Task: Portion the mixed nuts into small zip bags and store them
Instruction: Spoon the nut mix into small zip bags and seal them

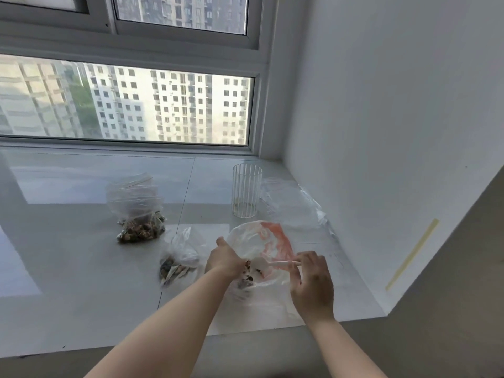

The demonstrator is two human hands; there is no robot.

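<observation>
A large clear plastic bag (261, 241) with orange-red print lies open on the white sill, a few mixed nuts (249, 274) at its bottom. My left hand (225, 259) grips the bag's left edge and holds it open. My right hand (311, 279) pinches the handle of a white spoon (275, 264) whose bowl reaches into the bag towards the nuts. Left of the big bag stands a small zip bag (178, 257) with some nuts in it. Farther back left lie filled zip bags (139, 211) of nuts, stacked together.
A clear ribbed cup (245, 190) stands behind the big bag. Empty clear bags (294, 200) lie by the right wall. The glossy white sill (68, 255) runs under a window; its front edge drops off near my arms. The white wall closes off the right side.
</observation>
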